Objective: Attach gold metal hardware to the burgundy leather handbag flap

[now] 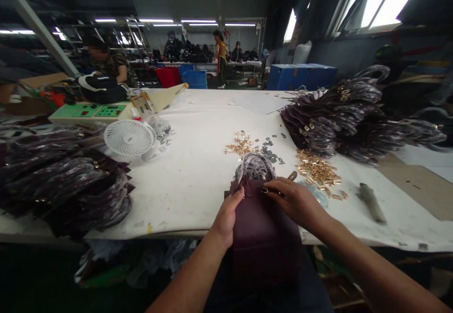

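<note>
A dark maroon leather bag panel (264, 237) leans against the table edge in front of me, its plastic-wrapped handle (255, 159) lying toward the back. My left hand (226, 214) grips the panel's left edge, thumb on top near a small tab. At the panel's upper right, my right hand (293, 199) pinches a small metal buckle-like fitting (265, 190) against the leather. Just beyond that hand lies a gold oval fitting (292, 176). Gold metal fittings (318, 169) are heaped to the right, with a smaller gold pile (241, 144) and dark metal plates (271, 154) farther back.
Stacks of maroon bag pieces with wrapped handles stand at left (67, 181) and right (332, 114). A white fan (130, 138) and a green-panelled machine (92, 111) are at the left. A grey tool-like object (371, 203) lies at right. Co-workers are in the background.
</note>
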`<state>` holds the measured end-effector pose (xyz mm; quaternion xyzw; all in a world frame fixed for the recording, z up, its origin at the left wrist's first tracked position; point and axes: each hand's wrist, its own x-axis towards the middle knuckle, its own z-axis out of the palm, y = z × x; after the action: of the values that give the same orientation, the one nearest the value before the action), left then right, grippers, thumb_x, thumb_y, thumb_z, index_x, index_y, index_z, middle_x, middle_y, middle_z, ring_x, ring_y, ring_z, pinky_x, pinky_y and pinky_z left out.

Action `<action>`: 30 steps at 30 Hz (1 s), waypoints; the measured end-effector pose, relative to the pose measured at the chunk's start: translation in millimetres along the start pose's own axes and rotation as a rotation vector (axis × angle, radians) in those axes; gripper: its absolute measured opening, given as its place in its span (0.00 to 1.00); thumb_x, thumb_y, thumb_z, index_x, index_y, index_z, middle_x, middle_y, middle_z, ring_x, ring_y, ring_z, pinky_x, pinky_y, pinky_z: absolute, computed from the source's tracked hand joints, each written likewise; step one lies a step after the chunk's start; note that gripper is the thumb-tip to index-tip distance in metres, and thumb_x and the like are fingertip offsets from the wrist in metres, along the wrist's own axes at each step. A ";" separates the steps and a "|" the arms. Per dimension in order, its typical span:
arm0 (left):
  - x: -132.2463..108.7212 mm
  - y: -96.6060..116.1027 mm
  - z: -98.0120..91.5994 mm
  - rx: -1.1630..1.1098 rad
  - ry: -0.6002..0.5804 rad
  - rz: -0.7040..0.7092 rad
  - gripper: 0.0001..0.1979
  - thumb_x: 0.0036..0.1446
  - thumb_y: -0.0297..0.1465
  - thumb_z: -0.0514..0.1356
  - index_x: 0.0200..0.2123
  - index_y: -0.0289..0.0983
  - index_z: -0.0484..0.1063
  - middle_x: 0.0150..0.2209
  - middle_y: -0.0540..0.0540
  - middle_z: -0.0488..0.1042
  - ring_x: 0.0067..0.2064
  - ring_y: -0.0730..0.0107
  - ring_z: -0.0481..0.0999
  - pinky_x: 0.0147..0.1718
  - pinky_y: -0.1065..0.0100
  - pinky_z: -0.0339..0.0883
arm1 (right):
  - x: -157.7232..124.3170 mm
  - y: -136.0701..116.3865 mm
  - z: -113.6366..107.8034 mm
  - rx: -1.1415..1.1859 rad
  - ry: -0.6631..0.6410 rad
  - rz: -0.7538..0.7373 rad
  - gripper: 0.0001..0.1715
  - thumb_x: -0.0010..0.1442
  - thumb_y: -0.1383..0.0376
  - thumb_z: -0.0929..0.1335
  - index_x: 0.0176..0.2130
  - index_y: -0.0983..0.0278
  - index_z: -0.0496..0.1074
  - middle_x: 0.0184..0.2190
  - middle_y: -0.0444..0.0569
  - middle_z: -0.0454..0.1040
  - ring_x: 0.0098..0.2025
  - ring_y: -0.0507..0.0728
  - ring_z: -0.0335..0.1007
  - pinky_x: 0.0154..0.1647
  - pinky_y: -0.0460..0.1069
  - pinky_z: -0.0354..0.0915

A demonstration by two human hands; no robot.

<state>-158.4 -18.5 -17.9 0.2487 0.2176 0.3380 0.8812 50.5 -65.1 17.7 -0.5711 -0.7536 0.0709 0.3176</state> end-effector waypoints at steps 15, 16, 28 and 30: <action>14.1 0.2 -10.9 -0.129 -0.028 -0.063 0.27 0.64 0.42 0.64 0.60 0.32 0.74 0.50 0.34 0.82 0.54 0.44 0.81 0.60 0.46 0.69 | 24.1 21.3 2.6 -0.128 -0.213 -0.143 0.17 0.69 0.68 0.67 0.54 0.58 0.77 0.48 0.51 0.80 0.48 0.60 0.79 0.51 0.53 0.74; 14.4 0.6 -10.6 -0.142 -0.026 -0.077 0.27 0.63 0.43 0.64 0.60 0.32 0.74 0.50 0.34 0.82 0.54 0.44 0.81 0.60 0.46 0.69 | 24.7 23.2 3.1 -0.122 -0.218 -0.149 0.18 0.68 0.69 0.67 0.55 0.58 0.77 0.49 0.51 0.80 0.48 0.60 0.79 0.51 0.53 0.74; 22.0 -2.2 -18.2 -0.108 0.018 -0.071 0.27 0.62 0.43 0.66 0.58 0.33 0.76 0.48 0.35 0.83 0.55 0.45 0.81 0.60 0.47 0.70 | 26.2 16.6 6.1 -0.202 -0.212 -0.126 0.16 0.66 0.71 0.67 0.51 0.59 0.77 0.44 0.50 0.79 0.43 0.59 0.78 0.44 0.50 0.72; 22.2 -2.9 -18.3 -0.107 0.016 -0.061 0.26 0.62 0.43 0.66 0.58 0.33 0.76 0.48 0.36 0.83 0.55 0.45 0.81 0.60 0.47 0.70 | 25.7 14.0 7.8 -0.252 -0.213 -0.126 0.15 0.66 0.71 0.67 0.50 0.60 0.77 0.43 0.50 0.79 0.42 0.59 0.78 0.43 0.50 0.72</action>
<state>-152.0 0.6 -38.6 0.1917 0.2135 0.3241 0.9015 53.8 -35.1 15.2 -0.5472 -0.8202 0.0160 0.1659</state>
